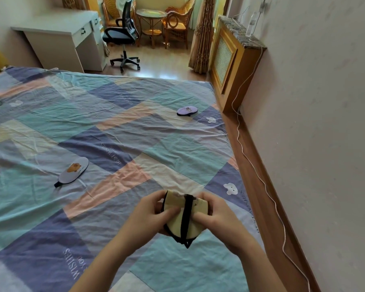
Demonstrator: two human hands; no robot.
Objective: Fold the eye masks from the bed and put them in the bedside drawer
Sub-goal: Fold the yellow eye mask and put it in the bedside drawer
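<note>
From the head camera, both hands are working a cream eye mask (180,218) just above the bed (118,131), near its right edge. The left hand (151,216) pinches the left half and the right hand (216,216) clamps the right half, with the black strap (187,216) running down the middle where the fold goes. Two more masks lie flat on the bed: a bear mask (73,170) off to the left and a purple mask (187,111) further up. No drawer in view. Honestly, the risk is that strap: it dangles below, so the fold could spring open or snag when it's stuffed away.
</note>
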